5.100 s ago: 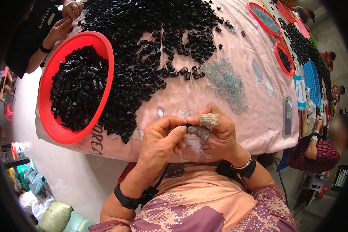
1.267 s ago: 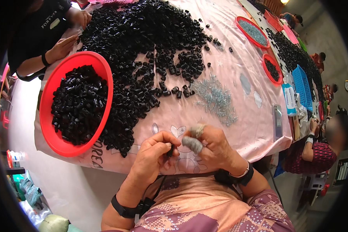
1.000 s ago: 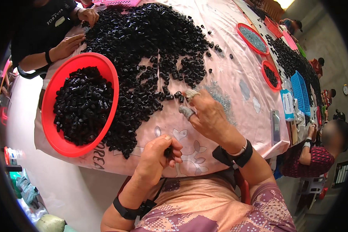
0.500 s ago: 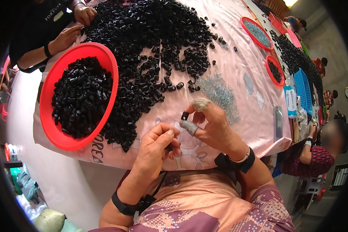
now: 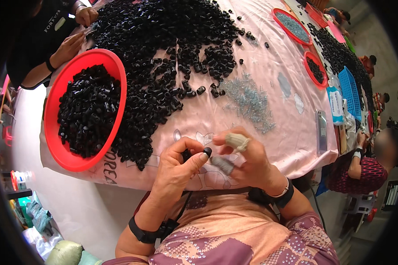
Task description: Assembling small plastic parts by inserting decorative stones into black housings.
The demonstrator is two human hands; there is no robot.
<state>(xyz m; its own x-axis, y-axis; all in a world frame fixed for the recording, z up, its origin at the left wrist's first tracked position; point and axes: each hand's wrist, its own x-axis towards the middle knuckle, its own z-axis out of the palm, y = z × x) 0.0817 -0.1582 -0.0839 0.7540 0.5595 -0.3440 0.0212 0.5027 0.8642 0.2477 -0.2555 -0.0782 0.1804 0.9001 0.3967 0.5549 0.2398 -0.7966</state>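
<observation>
My left hand (image 5: 181, 165) is closed, its thumb and forefinger pinching a small black cylindrical cap (image 5: 207, 151). More black shows inside its curled fingers, too hidden to make out. Just to the right is my right hand (image 5: 252, 165), thumb and forefinger apart, nothing seen between them. Pale wraps cover two of its fingertips. Both hands are over the near edge of the pink cloth (image 5: 292, 145). Beyond them lies a loose pile of small clear bluish pieces (image 5: 250, 104), and a large heap of black caps (image 5: 163, 31) spreads farther back and left.
A red basin (image 5: 51, 132) full of black caps stands at the left. Across from it are a co-worker's hands (image 5: 70, 46). Toward the right lie a phone (image 5: 322, 130), a wet-wipe-like pack (image 5: 335, 106), a blue basket (image 5: 350, 95) and two red trays (image 5: 276, 20). Another person (image 5: 358, 174) sits at right.
The black cap that was between my right fingertips is now in my left hand's pinch. My right fingers have spread and moved slightly down and right.
</observation>
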